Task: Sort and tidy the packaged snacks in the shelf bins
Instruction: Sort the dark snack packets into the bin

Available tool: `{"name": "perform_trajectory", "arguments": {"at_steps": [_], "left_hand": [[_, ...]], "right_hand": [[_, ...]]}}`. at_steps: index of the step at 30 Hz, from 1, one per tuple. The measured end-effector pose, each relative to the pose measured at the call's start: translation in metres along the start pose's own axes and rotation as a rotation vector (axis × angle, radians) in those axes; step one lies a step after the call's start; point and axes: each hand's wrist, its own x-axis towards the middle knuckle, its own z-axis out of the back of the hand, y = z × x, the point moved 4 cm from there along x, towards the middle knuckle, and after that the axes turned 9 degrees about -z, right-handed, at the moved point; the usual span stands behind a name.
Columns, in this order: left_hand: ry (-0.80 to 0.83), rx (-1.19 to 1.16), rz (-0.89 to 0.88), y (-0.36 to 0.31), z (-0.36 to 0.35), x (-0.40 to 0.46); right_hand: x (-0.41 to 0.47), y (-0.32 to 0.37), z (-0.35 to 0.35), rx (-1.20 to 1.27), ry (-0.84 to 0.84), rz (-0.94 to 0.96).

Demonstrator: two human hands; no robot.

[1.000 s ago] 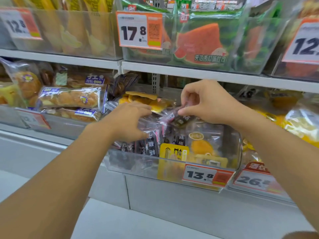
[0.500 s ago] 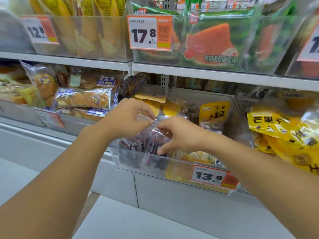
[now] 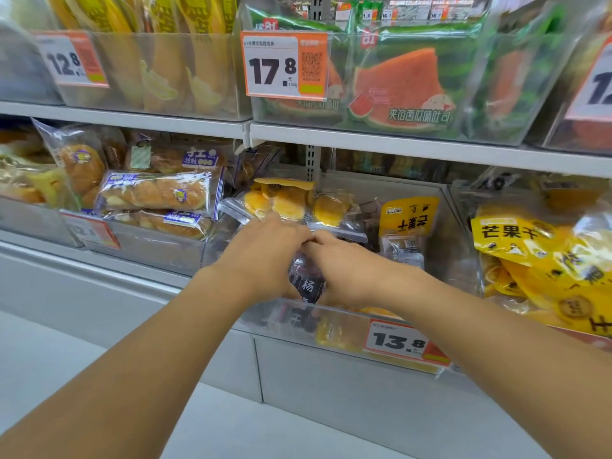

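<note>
Head view shows your left hand (image 3: 265, 256) and right hand (image 3: 347, 270) brought together over the front of the clear bin (image 3: 463, 260) on the lower shelf, fingertips meeting above a bundle of dark packets (image 3: 306, 283) that you clamp between them; both hands curl round that bundle, the left gripping its near-left side and the right its other side. The packets stand upright between your palms, just inside the bin's front wall, above the 13.8 price tag (image 3: 402, 344) that sits below and to the right of your right wrist. Just beyond your knuckles lie the clear bags of yellow fruit pieces (image 3: 291, 202), flat and tilted, touching or nearly touching your left fingers. Beyond your right hand, an upright yellow-labelled pouch (image 3: 409, 217) stands apart from the rest. As a judgement, the sorting is partway: the dark packets look gathered into one group at the front, but the yellow bags behind your hands lie loose, and the pouch stands alone. Left to do, it seems, is seating the bundle squarely and straightening what lies beyond your hands.
</note>
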Motion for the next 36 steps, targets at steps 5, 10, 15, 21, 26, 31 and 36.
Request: {"name": "perform_trajectory", "arguments": {"at_steps": [5,10,15,21,26,31,36], "left_hand": [[0.014,-0.067,0.061,0.002,-0.006,0.002],[-0.006,-0.155,0.083,0.002,-0.008,0.0],[-0.034,-0.177,0.057,0.0,-0.008,-0.002],[-0.025,-0.22,0.088,0.004,-0.006,-0.003],[0.022,-0.124,0.121,0.005,-0.007,-0.003],[0.006,-0.096,0.105,0.002,-0.009,-0.001],[-0.03,-0.036,0.133,0.005,-0.01,0.0]], "right_hand": [[0.001,-0.004,0.007,0.087,-0.028,0.004],[0.002,-0.004,0.014,0.109,-0.054,0.008],[-0.001,-0.006,0.01,0.042,-0.04,-0.02],[0.004,-0.007,0.014,0.061,0.021,-0.038],[0.004,-0.007,0.008,0.261,0.077,-0.092],[-0.01,-0.008,0.008,0.268,-0.069,-0.298],[-0.009,-0.001,0.01,0.314,-0.171,-0.365]]}}
